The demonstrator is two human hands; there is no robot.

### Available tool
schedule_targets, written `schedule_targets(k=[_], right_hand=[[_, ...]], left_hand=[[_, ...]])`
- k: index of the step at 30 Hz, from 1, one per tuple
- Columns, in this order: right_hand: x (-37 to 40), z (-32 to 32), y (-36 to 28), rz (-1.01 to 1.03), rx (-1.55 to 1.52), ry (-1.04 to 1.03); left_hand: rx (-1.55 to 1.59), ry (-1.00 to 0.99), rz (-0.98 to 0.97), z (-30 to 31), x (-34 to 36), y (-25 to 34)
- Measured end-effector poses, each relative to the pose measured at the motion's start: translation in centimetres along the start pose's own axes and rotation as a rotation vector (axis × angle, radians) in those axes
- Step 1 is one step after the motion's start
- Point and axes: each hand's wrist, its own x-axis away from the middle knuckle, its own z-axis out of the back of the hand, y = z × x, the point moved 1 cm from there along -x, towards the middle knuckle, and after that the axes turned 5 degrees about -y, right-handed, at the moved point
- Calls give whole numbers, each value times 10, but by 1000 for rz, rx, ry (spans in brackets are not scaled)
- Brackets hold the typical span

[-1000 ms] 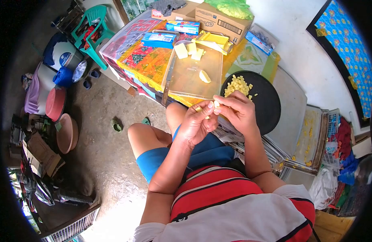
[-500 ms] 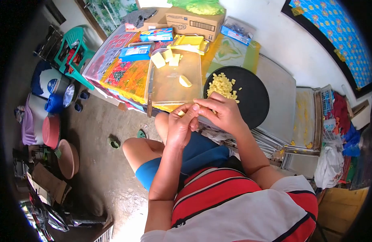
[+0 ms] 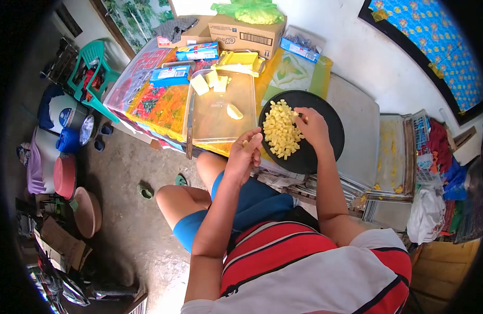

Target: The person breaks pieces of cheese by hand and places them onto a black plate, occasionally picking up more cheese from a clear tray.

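My left hand (image 3: 243, 158) is closed, thumb against fingers, around a small pale yellow piece (image 3: 245, 143) that barely shows. Over the round black tray (image 3: 329, 153), my right hand (image 3: 314, 130) curls its fingers at the edge of a heap of pale yellow cubes (image 3: 279, 130). Whether a cube is between those fingertips is hard to make out. Left of the tray lies a clear cutting board (image 3: 218, 130) bearing a yellow wedge (image 3: 234, 111) and several larger yellow blocks (image 3: 200, 85). A knife (image 3: 189, 137) rests along the board's left edge.
Behind the board are blue boxes (image 3: 170, 76), a yellow slotted rack (image 3: 240, 60) and a cardboard box (image 3: 246, 35) topped by a green bag (image 3: 252, 11). Stacked metal-framed trays (image 3: 356, 112) stand to the right. A green chair (image 3: 92, 73) is at far left.
My right hand has moved away from my left, rightward and up to the cubes on the black tray. My left hand stays in front of the board, still closed. The view has shifted slightly.
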Motion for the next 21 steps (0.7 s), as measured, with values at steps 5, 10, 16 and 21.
schedule_targets(k=[5, 10, 16, 21], right_hand=[[-7, -9, 34, -94, 13, -116], [-8, -6, 16, -293, -831, -96], [9, 1, -39, -150, -1296, -300], [17, 8, -65, -52, -1264, -333]], left_hand=[[26, -61, 48, 9, -1, -8], [36, -42, 63, 9, 3, -1], [-6, -47, 8, -3, -7, 0], [-155, -21, -172, -20, -16, 3]])
